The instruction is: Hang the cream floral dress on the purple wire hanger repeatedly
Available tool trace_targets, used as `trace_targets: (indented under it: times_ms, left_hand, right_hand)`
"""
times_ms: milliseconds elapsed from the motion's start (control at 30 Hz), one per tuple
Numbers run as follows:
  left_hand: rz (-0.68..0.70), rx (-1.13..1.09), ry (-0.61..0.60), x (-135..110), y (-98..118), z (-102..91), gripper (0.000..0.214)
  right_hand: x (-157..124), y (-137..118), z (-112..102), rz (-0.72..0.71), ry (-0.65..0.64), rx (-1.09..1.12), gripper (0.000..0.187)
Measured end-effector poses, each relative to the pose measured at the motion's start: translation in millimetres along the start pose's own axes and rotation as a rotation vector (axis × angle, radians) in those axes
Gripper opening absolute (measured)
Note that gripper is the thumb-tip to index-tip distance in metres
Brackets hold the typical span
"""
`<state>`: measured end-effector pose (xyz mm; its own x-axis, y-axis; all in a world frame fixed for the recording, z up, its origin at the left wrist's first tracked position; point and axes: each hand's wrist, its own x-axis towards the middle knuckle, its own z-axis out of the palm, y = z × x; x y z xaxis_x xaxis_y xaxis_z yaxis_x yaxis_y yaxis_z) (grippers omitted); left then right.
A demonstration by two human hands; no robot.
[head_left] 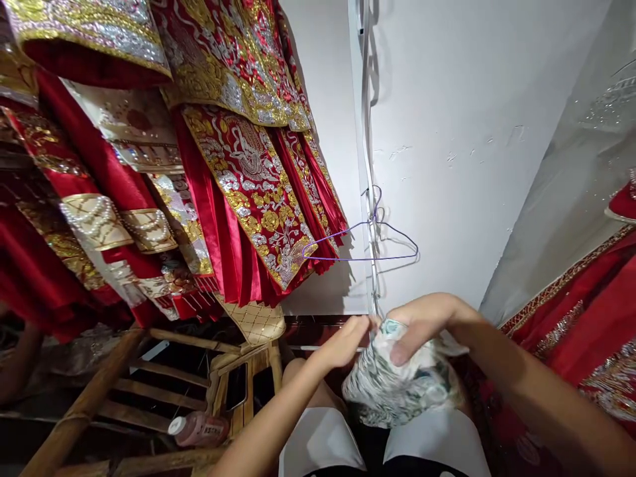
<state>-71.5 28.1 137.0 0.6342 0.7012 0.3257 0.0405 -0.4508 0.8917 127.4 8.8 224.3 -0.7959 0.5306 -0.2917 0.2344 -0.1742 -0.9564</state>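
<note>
A bunched white and green patterned cloth garment point(397, 391) lies over my lap, its kind not clear from its folds. My right hand point(422, 324) grips its upper part, thumb pressed on the cloth. At the garment's upper left edge, my left hand point(350, 341) is closed with its fingertips pinching the cloth. Just above both hands, a thin purple clothes hanger point(368, 258) hangs from a white metal stand and carries nothing.
Red and gold embroidered garments point(253, 179) hang on the left. Below them is a bamboo chair point(144, 397) with a pink bottle point(199, 429) and a phone point(237, 386). A white wall point(447, 132) stands ahead; another red garment point(586, 331) hangs at right.
</note>
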Motion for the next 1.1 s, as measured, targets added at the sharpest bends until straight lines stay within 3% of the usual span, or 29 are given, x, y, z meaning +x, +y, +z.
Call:
trace_targets:
  times_ms: [67,100,167,300,400,467,567,667,767,833,900,1000,1100]
  left_hand:
    - [-0.069,0.071,-0.149,-16,-7,-0.6,0.07]
    - [-0.086,0.118,-0.218,-23,-8,-4.6,0.066]
    - [-0.075,0.305,-0.238,-34,-5,-19.9,0.057]
    - [-0.063,0.837,-0.027,-38,17,-60.4,0.041]
    - [-0.114,1.0,-0.041,-32,31,-80.1,0.039]
    - [-0.125,1.066,-0.06,-28,33,-87.6,0.038]
    - [-0.192,1.235,-0.103,-23,30,-97.3,0.033]
    - [-0.344,1.345,-0.109,-18,25,-107.1,0.022]
    - [-0.475,1.253,-0.054,-12,19,-110.9,0.028]
    - [-0.396,1.123,0.033,-4,14,-109.2,0.032]
    - [-0.214,0.965,0.147,10,10,-106.4,0.033]
    - [-0.024,0.725,0.291,44,9,-103.5,0.035]
    - [0.045,0.534,0.266,85,13,-103.1,0.033]
  right_hand:
    - [-15,-11,-13,0.029,-0.045,-0.188,0.015]
    - [-21,-14,-23,-0.021,0.031,-0.261,0.01]
    - [-27,-12,-48,-0.197,0.308,-0.368,0.006]
    - [-10,13,-107,-0.484,0.934,-0.366,0.044]
    - [22,37,-137,-0.478,1.161,-0.338,0.064]
    - [42,50,-147,-0.405,1.18,-0.361,0.063]
    - [55,64,-152,-0.368,1.167,-0.409,0.047]
    - [43,75,-152,-0.399,1.181,-0.436,0.032]
    - [17,85,-148,-0.418,1.182,-0.457,0.027]
    - [0,91,-142,-0.453,1.16,-0.462,0.026]
    - [-14,96,-136,-0.489,1.153,-0.444,0.026]
    - [-22,96,-125,-0.494,1.162,-0.39,0.026]
    - [-15,90,-110,-0.517,1.123,-0.36,0.027]
